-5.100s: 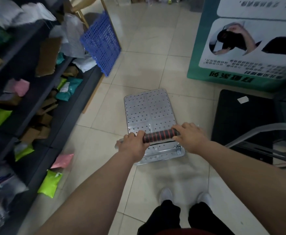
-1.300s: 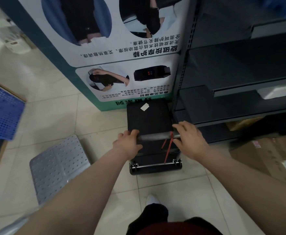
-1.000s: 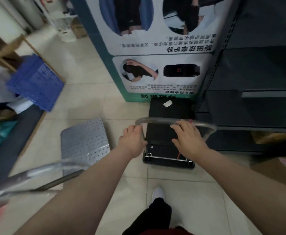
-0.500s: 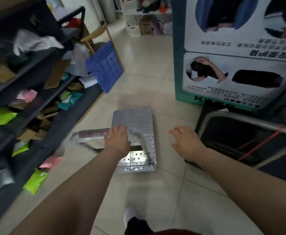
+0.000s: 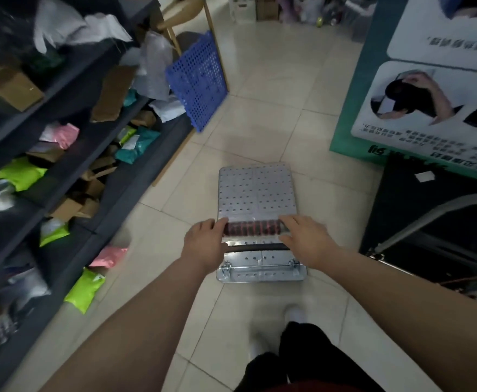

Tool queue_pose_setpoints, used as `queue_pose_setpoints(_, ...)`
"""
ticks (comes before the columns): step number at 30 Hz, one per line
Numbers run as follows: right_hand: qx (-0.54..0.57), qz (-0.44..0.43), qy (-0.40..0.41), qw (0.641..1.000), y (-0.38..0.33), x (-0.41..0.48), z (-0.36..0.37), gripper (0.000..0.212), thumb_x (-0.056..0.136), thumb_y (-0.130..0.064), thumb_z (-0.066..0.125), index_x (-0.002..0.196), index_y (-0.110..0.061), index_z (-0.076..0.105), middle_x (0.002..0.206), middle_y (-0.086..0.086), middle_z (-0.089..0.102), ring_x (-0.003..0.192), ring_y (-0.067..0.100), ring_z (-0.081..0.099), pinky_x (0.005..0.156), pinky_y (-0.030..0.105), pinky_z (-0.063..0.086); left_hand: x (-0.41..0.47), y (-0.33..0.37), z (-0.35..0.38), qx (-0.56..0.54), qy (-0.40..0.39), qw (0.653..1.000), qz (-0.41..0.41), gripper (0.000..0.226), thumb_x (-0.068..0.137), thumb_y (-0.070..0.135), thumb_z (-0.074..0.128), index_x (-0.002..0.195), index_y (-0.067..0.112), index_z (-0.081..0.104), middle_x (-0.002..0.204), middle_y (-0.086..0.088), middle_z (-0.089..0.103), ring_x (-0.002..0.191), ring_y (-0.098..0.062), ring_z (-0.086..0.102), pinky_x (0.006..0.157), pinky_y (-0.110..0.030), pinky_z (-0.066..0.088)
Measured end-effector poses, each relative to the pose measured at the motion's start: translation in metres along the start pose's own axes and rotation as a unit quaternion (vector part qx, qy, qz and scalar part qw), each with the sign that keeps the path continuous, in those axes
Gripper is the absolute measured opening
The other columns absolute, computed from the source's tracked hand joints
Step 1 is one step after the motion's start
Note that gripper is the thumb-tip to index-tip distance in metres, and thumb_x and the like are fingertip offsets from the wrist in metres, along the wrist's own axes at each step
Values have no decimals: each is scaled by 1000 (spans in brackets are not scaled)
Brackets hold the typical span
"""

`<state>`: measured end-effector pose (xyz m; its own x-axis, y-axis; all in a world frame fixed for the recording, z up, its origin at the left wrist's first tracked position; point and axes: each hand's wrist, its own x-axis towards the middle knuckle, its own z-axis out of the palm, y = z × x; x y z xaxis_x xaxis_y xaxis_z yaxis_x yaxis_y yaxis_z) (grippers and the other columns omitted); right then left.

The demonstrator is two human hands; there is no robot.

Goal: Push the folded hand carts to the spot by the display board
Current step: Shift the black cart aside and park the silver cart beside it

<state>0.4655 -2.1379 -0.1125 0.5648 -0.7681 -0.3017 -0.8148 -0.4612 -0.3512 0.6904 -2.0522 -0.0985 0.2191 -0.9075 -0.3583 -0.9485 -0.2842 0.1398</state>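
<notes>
A pale tiled floor (image 5: 260, 89) is seen running between dark shelves (image 5: 62, 154) crowded with coloured parcels at nine o'clock and a green-edged display board (image 5: 429, 89) at two o'clock. A blue perforated panel (image 5: 197, 77) is leaned against the shelf end at eleven o'clock.

Both bare forearms are stretched forward from the bottom of the view, palms turned down. The left hand (image 5: 203, 244) is set at the left end of a red-and-black ribbed handle (image 5: 253, 228), with its fingers (image 5: 213, 224) curled over the top of the bar. The right hand (image 5: 308, 240) is laid on the right end, its fingers (image 5: 291, 222) spread rather flat over the bar; whether they are wrapped fully round it cannot be told.

The handle belongs to a silver cart (image 5: 257, 193) with a perforated deck, which lies on the floor at the centre, its deck reaching away from the hands toward twelve o'clock. A black cart (image 5: 409, 205) with a grey tubular handle (image 5: 440, 210) is parked at three o'clock, close against the foot of the display board and just beside the silver one.
</notes>
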Motion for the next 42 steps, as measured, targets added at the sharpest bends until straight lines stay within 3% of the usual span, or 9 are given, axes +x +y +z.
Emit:
queue_pose_setpoints(3, -42, 9, -15, 999, 3, 14, 6, 41, 96, -37, 40, 134, -24, 39, 125, 6, 54, 109, 28, 51, 89, 40, 44, 16, -7, -2, -19, -26, 999, 17, 44, 91, 25, 52, 133, 27, 40, 126, -7, 52, 114, -31, 48, 95, -43, 41)
queue_pose_setpoints(7, 31, -5, -27, 999, 6, 23, 1, 35, 92, -44, 43, 124, -30, 49, 105, 2, 60, 96, 24, 56, 81, 38, 47, 28, -19, -5, 31, -45, 998, 32, 31, 92, 20, 48, 122, 23, 42, 113, -8, 54, 104, -30, 51, 89, -46, 40)
queue_pose_setpoints(15, 56, 62, 37, 996, -25, 0, 23, 38, 91, -40, 50, 127, -27, 51, 111, 6, 59, 102, 26, 51, 88, 38, 39, 22, -34, -1, 63, -90, 993, 46, 40, 89, 14, 49, 124, 25, 34, 118, -8, 50, 109, -30, 47, 81, -45, 42)
queue_pose_setpoints(22, 126, 130, 44, 982, -54, -44, 44, 35, 91, -30, 56, 123, -17, 56, 111, 13, 57, 106, 29, 48, 90, 37, 37, -16, -43, 10, 78, -125, 985, 88, 50, 89, 16, 55, 130, 26, 30, 121, -9, 47, 114, -32, 45, 89, -50, 45)
queue_pose_setpoints(28, 133, 155, 54, 978, -56, -114, 69, 29, 90, -31, 55, 117, -21, 57, 107, 5, 56, 104, 24, 48, 89, 37, 38, -76, -28, 34, 74, -147, 980, 108, 41, 91, 15, 49, 126, 27, 30, 118, -9, 47, 111, -31, 45, 90, -57, 44)
queue_pose_setpoints(35, 120, 167, 82, 975, -46, -201, 100, 34, 91, -32, 54, 124, -20, 53, 113, 6, 55, 108, 25, 43, 88, 33, 32, -145, 4, 66, 84, -131, 981, 119, 42, 90, 16, 51, 124, 30, 31, 115, -7, 48, 110, -31, 46, 88, -57, 46)
queue_pose_setpoints(42, 130, 185, 89, 970, -64, -272, 135, 29, 93, -39, 47, 120, -29, 50, 105, 0, 54, 101, 18, 43, 88, 34, 37, -200, 8, 86, 104, -91, 980, 145, 37, 90, 11, 48, 121, 27, 36, 112, -8, 51, 104, -29, 47, 83, -49, 47)
